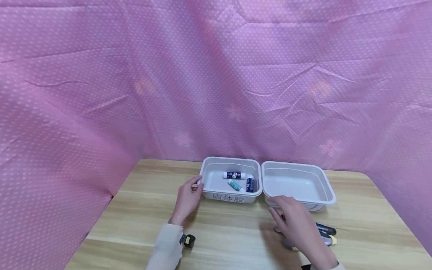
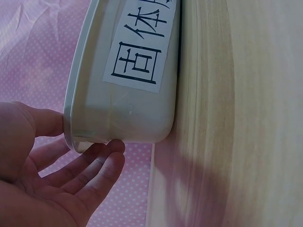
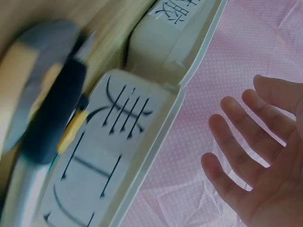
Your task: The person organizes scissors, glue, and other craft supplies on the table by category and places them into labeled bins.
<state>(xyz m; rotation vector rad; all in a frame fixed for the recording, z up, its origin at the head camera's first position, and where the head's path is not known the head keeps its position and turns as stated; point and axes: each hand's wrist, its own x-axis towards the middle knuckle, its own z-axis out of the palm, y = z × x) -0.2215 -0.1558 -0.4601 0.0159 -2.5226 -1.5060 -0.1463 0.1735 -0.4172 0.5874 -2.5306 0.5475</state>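
My left hand (image 1: 186, 199) holds the left corner of a white plastic box (image 1: 208, 195). In the left wrist view the thumb lies on the rim, with the fingers against the end wall. Inside lie two dark blue glue sticks (image 1: 234, 175) and a teal one (image 1: 235, 185). My right hand (image 1: 297, 225) hovers in front of a second white box (image 1: 293, 183), fingers extended and apart in the right wrist view, holding nothing. Below it on the table lie several utility knives, among them a dark one (image 1: 326, 228) and a grey-and-yellow one (image 1: 332, 240), partly hidden by the hand.
Both boxes stand side by side at the back of the wooden table (image 1: 135, 225), with handwritten paper labels (image 2: 137, 52) on their front walls. No items show in the right box. Pink dotted cloth (image 1: 216, 82) hangs behind and at the sides.
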